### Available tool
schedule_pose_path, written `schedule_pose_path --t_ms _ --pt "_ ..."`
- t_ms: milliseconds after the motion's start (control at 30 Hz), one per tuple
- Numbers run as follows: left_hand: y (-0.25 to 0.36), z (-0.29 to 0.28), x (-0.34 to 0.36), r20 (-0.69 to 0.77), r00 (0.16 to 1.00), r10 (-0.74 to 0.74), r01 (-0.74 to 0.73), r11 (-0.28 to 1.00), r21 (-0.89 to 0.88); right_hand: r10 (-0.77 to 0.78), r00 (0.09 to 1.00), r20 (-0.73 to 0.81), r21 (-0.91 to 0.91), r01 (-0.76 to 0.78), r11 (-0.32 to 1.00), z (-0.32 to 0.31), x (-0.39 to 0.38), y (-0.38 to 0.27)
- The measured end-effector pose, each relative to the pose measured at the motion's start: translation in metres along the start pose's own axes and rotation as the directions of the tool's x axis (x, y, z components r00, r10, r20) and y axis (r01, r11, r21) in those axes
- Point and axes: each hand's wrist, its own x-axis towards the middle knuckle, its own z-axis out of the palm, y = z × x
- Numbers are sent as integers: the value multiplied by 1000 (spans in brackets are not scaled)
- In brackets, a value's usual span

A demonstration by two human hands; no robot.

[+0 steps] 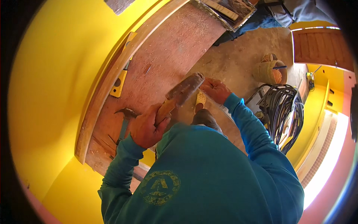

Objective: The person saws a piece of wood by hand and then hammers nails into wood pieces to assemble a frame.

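Observation:
My left hand (147, 127) is closed round the light wooden end of a tool with a thick, dark brown body (184, 89). Its exact kind I cannot make out. The body points up and to the right. By its far end, my right hand (216, 90) has its fingers curled together; what they pinch, if anything, is hidden. Just left of my left hand, a claw hammer (127, 112) with a blue handle lies on the reddish board surface (164, 56).
A yellow spirit level (118, 85) leans by the curved wooden edging (97, 112) along the yellow wall. At the top is a wooden box (227, 15), beside a person in jeans (261, 20). To the right are a bucket (263, 72) and coiled black cable (285, 108).

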Motion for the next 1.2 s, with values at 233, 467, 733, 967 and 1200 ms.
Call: schedule_pose_path --t_ms 233,467,733,967,1200 --pt "7 -8 12 -21 957 291 -289 956 51 -97 995 -30 -274 85 958 -7 0 11" --pt "-7 1 43 163 986 16 -55 971 234 -66 993 -93 -30 64 998 11 8 12" --pt "-19 -2 40 141 985 96 -132 952 275 5 999 34 106 -8 994 12 12 19" --pt "17 -12 41 75 972 222 -232 958 171 41 997 -59 -126 -48 991 -2 -5 -9" --pt "-24 1 48 246 969 -5 -88 927 364 -7 996 -87 -114 -3 994 12 3 -8"
